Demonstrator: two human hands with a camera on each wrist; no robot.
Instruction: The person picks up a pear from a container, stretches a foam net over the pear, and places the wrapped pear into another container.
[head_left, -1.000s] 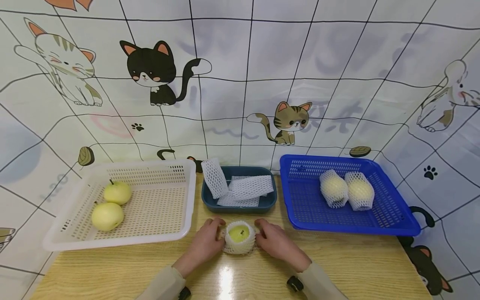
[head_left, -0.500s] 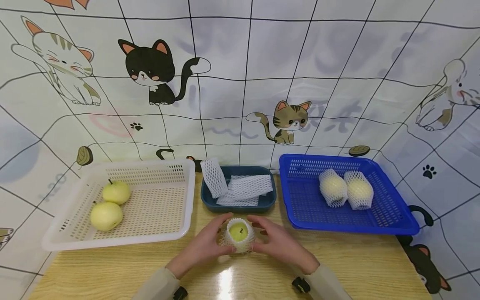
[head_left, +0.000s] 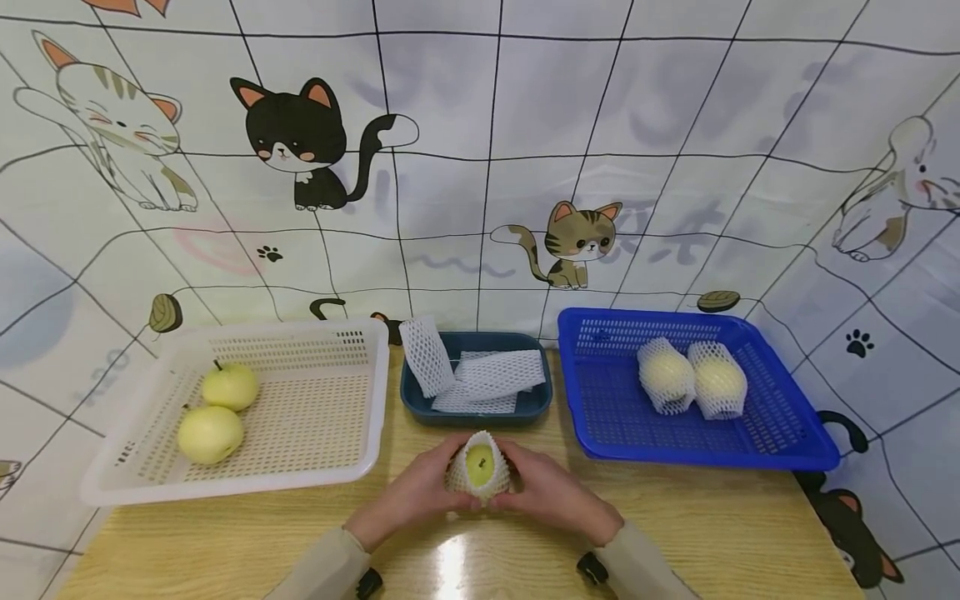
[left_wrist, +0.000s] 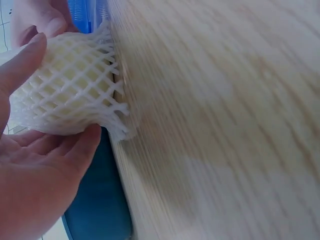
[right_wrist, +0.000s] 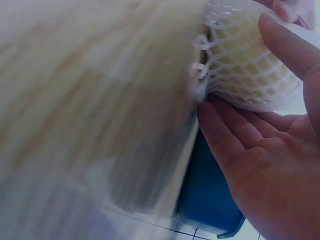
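both hands have been drawn in since 0.5 s ago: the left hand [head_left: 426,486] and right hand [head_left: 547,490], then spread wider around the fruit, are now closed in against it. the rim of the white foam net sleeve [head_left: 462,478], rounded then, is now pulled to a peak at its far side.

grip: the sleeve is clasped from opposite sides, thumb and fingers of each hand curled about it; how hard it is squeezed cannot be told. inside, the yellow-green pear [head_left: 480,465] is held stem up, its top left uncovered. it is located between the hands at the wooden tabletop [head_left: 660,542], just in front of the dark teal tray [head_left: 480,419]; its underside is hidden by the mesh.

step in hand, as judged: sleeve being fitted around the pear. 2 sleeved pears [head_left: 720,382] are noted in the blue basket [head_left: 607,421], 2 bare pears [head_left: 210,435] in the white basket [head_left: 322,429]; pear 3 of 5 is presumably being dressed. next move, probably: mesh to be eased up evenly without tearing, then the pear to be transferred rightward to the blue basket.
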